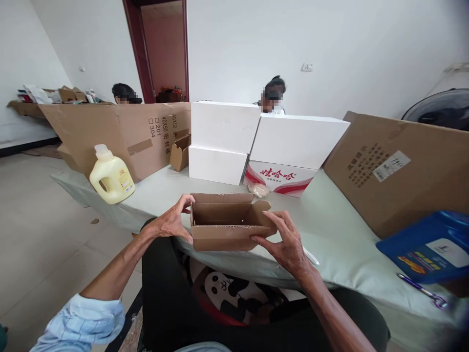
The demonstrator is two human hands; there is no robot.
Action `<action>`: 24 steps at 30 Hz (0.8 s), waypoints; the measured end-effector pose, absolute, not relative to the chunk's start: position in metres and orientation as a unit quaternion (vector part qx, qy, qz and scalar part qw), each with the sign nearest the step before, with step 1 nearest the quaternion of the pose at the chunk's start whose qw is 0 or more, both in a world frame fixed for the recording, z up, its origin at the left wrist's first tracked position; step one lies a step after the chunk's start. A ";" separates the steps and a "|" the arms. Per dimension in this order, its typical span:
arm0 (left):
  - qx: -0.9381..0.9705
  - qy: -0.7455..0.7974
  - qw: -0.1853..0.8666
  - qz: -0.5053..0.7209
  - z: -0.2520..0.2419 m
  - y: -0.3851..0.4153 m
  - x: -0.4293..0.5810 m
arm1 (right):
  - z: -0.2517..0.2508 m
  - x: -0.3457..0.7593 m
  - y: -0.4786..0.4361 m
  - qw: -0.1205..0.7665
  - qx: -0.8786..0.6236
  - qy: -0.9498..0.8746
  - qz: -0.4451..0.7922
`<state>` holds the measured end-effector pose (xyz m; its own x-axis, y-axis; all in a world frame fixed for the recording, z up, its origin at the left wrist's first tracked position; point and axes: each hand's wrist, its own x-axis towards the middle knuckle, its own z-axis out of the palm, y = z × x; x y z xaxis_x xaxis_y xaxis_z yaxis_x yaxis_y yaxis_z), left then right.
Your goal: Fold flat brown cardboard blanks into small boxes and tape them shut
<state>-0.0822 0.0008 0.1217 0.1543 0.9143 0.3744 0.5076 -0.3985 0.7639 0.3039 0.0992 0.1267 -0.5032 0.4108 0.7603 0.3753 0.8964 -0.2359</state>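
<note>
The left hand grips one end of the small cardboard box and the right hand the other, at the near edge of the surface. Its walls look set up; the open top is not yet closed.

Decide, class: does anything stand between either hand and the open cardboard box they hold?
Nothing visible does: the left hand directly grips the left end of the cardboard box, the right hand its right end.
</note>
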 end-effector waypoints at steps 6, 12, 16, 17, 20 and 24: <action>0.577 0.545 0.154 0.589 0.093 0.021 -0.067 | 0.097 0.294 0.097 0.547 -0.284 -0.783 0.087; 0.500 0.579 0.054 0.642 0.090 0.037 -0.054 | 0.085 0.287 0.094 0.575 -0.330 -0.729 0.172; 0.479 0.593 0.030 0.647 0.093 0.045 -0.048 | 0.081 0.292 0.101 0.518 -0.298 -0.778 0.190; 0.474 0.596 0.027 0.648 0.093 0.047 -0.046 | 0.079 0.294 0.103 0.499 -0.294 -0.790 0.200; 0.460 0.605 0.018 0.649 0.093 0.053 -0.043 | 0.069 0.301 0.108 0.428 -0.312 -0.808 0.258; 0.438 0.617 -0.001 0.653 0.092 0.060 -0.042 | 0.057 0.307 0.107 0.353 -0.333 -0.815 0.316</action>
